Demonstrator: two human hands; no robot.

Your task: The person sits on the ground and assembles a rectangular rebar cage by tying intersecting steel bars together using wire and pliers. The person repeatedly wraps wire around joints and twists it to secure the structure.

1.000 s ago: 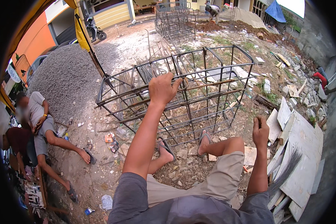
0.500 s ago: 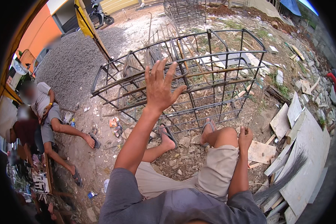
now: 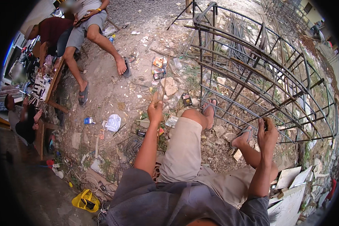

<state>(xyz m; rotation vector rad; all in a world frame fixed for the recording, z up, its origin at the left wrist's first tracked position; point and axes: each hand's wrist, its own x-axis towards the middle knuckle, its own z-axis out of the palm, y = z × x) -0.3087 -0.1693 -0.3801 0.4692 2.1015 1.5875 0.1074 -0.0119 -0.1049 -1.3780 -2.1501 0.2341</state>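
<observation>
My left hand is raised in front of my left knee, its fingers closed on a thin brown rod that points up and away from me. To the right, my right hand is held up with curled fingers at the near side of the rebar cage. Whatever those fingers pinch is too small to make out. The cage is a long frame of dark and rusty bars with rectangular hoops, standing just beyond my feet. I cannot tell whether the right hand touches it.
Two people sit or bend beside a wooden bench at the left; another person is lower down. Litter, a white plastic bag and a yellow bag lie on the ground. Broken boards are at the lower right. Loose rebar lies behind the cage.
My view has swung left, so the cage appears farther right. My left hand has left its spread position over the cage and now holds the thin rod. My right hand has risen beside the cage.
</observation>
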